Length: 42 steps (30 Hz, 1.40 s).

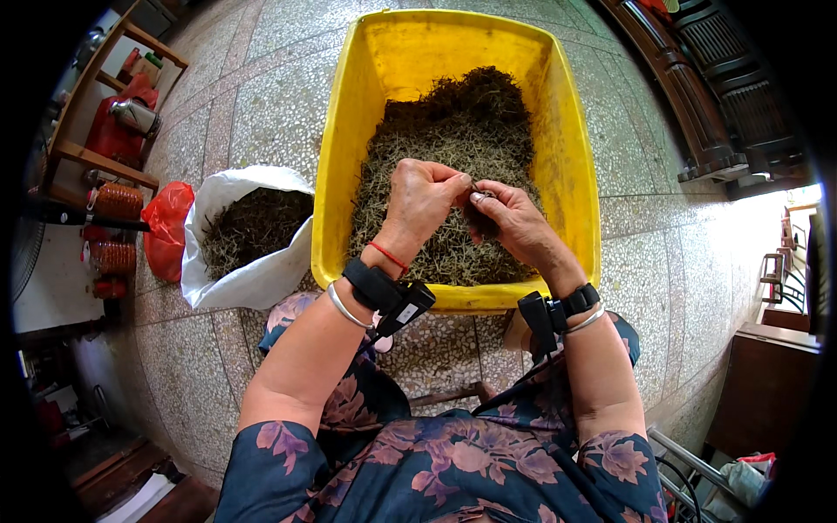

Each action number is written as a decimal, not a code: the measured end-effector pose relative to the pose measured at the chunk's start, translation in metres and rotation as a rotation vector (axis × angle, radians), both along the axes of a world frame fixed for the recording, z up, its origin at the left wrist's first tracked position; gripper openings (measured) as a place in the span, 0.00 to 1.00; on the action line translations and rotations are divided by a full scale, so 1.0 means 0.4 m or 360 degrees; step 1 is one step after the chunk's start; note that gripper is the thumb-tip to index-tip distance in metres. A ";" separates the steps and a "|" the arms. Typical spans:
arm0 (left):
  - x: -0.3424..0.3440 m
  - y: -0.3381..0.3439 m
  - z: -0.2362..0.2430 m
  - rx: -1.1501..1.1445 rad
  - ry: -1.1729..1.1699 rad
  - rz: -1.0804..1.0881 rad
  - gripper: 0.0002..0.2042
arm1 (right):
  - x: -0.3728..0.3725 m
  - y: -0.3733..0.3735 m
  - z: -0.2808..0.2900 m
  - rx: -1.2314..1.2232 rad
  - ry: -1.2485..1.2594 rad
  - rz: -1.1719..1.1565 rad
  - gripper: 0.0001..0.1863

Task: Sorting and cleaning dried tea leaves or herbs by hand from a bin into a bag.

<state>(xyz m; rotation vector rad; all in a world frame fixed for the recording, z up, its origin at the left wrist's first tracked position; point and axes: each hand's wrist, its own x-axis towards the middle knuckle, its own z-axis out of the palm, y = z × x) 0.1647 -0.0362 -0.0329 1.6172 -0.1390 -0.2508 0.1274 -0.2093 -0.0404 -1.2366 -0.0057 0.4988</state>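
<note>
Both my hands are over a yellow tub (330, 187) that holds a heap of dried, twig-like plant bits (453, 144), brownish-green and darker at the far end. My right hand (523, 228) is closed around a small dark clump of dried plant stems (482, 222), thumb on top. Close beside it, my left hand (418, 202) is closed in a pinch at the clump's upper end, its fingertips almost meeting the right hand's. Exactly what the left fingertips grip is too small to make out.
A white sack (292, 261) of similar dark plant matter stands left of the tub, beside a red plastic bag (167, 228). Farther left are a wooden shelf (105, 164) and a fan (28, 227). Dark wooden furniture (689, 96) stands at the far right, on a speckled tile floor (253, 113).
</note>
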 end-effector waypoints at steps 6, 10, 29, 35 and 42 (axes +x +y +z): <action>-0.006 -0.013 0.024 0.0161 -0.0209 -0.0076 0.09 | -0.003 -0.002 0.009 -0.0049 0.0027 0.0011 0.11; -0.010 -0.011 0.042 0.0339 -0.0383 -0.0112 0.09 | -0.004 -0.004 0.005 -0.0147 0.0005 0.0058 0.11; 0.087 0.299 0.041 0.0631 -0.0520 0.0428 0.08 | 0.004 -0.042 0.032 0.0280 0.0308 -0.0373 0.12; 0.053 0.666 0.029 0.2006 -0.0298 0.0575 0.18 | 0.014 -0.057 0.027 0.0522 0.0211 -0.0341 0.16; 0.052 0.360 0.054 0.0555 -0.0073 0.0133 0.13 | 0.017 -0.057 0.027 0.0804 0.0231 -0.0297 0.14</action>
